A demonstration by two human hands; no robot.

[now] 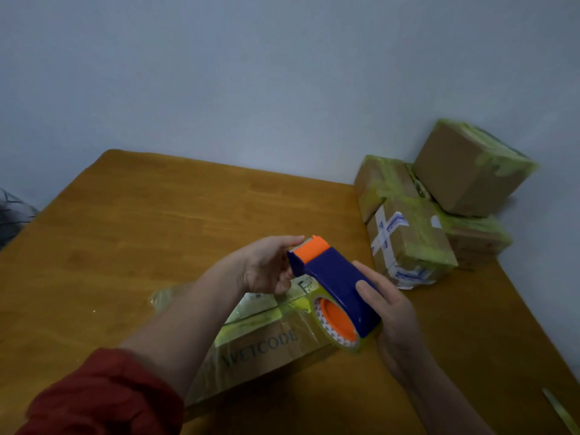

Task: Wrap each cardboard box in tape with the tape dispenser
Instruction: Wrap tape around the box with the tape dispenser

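Wooden tabletop point(125, 230) runs up to a plain grey wall point(251, 73), and I hold the dispenser point(339, 277) in the air over it with both hands. My right hand point(392, 315) grips the blue body at the roll end, its fingers point(370, 296) curled closely round it with the thumb lying on top. My left hand point(266, 268), in a red sleeve point(103, 394), has its fingers point(282, 243) narrowly closed on the orange front end. I cannot tell whether they also pinch loose tape there.

The dispenser's long axis runs from near right to far left. Its orange nose points away from me and leftward, and the roll point(345, 343) sits at the near end. It hangs just above a flat box point(266, 346), printed WETCODE, that lies on the tabletop with yellowish tape across it. Far right, against the wall, a stack point(439, 208) of taped boxes stands well apart from my hands.
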